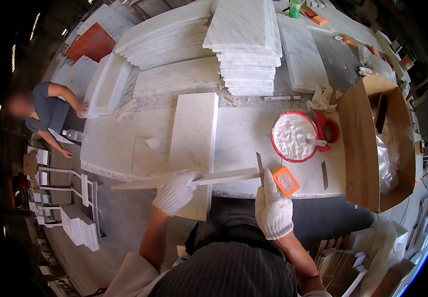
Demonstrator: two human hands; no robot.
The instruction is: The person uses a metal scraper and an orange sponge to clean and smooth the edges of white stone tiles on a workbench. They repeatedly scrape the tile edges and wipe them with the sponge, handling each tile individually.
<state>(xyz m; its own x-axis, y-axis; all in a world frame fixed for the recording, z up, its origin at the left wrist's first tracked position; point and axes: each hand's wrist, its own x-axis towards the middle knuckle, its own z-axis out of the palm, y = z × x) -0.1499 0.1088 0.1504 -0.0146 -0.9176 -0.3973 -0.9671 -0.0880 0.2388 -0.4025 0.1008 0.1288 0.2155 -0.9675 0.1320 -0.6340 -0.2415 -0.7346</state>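
While the left hand point(175, 190) in its white knit glove wraps around a long narrow marble strip point(194, 179), fingers curled over its top edge, the right hand point(273, 210) — also gloved — is closed about the handle of a thin putty knife point(260, 168), whose blade stands upright against the strip's right end. The strip lies crosswise at the near edge of the stone workbench point(243, 133), running from nine o'clock toward three, resting across a broad white marble slab point(194, 143) that reaches away toward twelve. Just at three o'clock of the right hand sits an orange-rimmed sanding block point(286, 180); at about one o'clock stands a red tub of white paste point(294, 136), a tool handle resting in it, with its red lid point(329, 130) beside. Farther at three lies an open cardboard box point(377, 143), and at twelve a tall stack of marble tiles point(248, 44).

By my reading, the step in hand is working paste onto the strip's end — scraping or spreading. The next move calls for a steady left hold and a flat, even pull of the blade.
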